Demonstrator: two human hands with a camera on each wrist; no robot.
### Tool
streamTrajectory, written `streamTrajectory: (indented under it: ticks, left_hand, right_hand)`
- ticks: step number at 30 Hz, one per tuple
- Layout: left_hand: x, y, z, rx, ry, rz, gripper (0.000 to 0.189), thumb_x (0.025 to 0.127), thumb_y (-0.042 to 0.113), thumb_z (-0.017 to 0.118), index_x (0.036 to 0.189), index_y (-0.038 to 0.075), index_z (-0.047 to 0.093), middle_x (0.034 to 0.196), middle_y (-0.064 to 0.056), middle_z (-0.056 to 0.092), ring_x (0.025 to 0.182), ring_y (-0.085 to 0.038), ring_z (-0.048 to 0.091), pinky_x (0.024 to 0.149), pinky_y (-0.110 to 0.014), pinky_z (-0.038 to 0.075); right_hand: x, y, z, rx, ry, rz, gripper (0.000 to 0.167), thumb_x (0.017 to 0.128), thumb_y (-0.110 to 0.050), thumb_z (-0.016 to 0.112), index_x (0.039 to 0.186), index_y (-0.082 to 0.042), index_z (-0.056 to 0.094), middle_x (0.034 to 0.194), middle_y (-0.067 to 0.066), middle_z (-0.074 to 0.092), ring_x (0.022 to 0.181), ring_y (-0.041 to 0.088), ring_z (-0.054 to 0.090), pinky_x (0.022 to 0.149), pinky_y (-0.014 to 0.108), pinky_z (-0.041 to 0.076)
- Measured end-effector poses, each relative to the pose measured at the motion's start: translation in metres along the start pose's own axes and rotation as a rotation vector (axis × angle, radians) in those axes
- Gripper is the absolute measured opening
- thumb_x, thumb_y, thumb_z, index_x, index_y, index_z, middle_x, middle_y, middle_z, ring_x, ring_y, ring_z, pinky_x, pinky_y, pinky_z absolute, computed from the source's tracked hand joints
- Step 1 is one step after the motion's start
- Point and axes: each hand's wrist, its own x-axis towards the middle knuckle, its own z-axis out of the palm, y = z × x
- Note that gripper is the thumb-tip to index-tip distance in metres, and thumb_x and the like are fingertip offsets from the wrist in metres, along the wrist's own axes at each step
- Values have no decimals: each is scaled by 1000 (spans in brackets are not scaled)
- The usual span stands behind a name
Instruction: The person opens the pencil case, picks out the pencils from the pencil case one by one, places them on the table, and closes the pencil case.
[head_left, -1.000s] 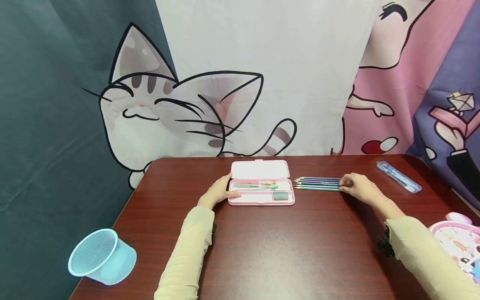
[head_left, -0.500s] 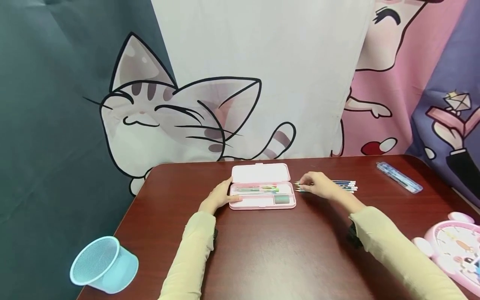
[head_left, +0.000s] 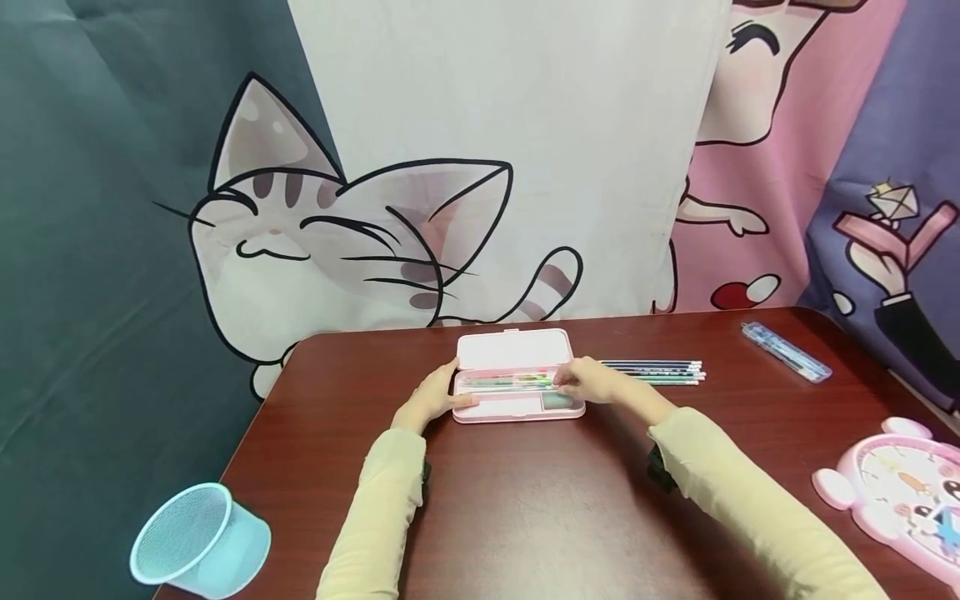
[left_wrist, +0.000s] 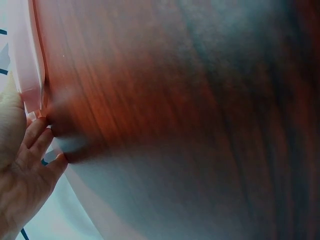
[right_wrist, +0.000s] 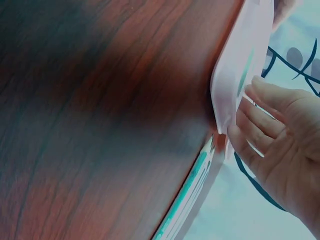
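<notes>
A pink pencil case [head_left: 517, 408] lies on the table with its lid [head_left: 513, 348] folded back. Slim pens [head_left: 510, 382] fill its rear compartment; a grey-green block [head_left: 557, 402] sits at the front right. My left hand [head_left: 432, 398] grips the case's left end, thumb over the front compartment, other fingers behind. My right hand [head_left: 592, 381] reaches over the right end, fingertips at the pens' ends. In the right wrist view the thumb [right_wrist: 270, 90] and index finger come close together inside the case; I cannot tell whether they pinch a pen. Several pencils [head_left: 663, 372] lie side by side just right of the case.
A clear blue slim case [head_left: 786, 352] lies at the back right. At the right edge is a pink animal-shaped clock [head_left: 900, 500]. A light blue mesh basket [head_left: 217, 542] stands at the front left. A cartoon cloth [head_left: 420, 108] hangs behind the table [head_left: 525, 500].
My right hand has moved left from the pencils' eraser ends, past their tips, to the pencil case. The pencils stay on the table. The left hand keeps its hold.
</notes>
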Motion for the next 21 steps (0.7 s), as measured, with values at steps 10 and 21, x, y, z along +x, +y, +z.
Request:
streamTrajectory:
  ticks: [10,21]
  left_hand:
    - [-2,-5,4,0,17,1,91,75,38,73,144,5,24,143,-18,36,132,-32,36,106,-49,31]
    - [0,-1,3,-3,17,14,91,76,38,72,144,5,23,144,-17,36,132,-31,35,106,-48,31]
  right_hand:
    - [3,-1,6,24,60,-28,4,79,0,65,81,2,67,72,6,65,66,10,52,63,24,45]
    - [-9,18,-5,-20,238,-84,6,74,2,69,80,2,70,72,8,63,68,15,58,61,27,49]
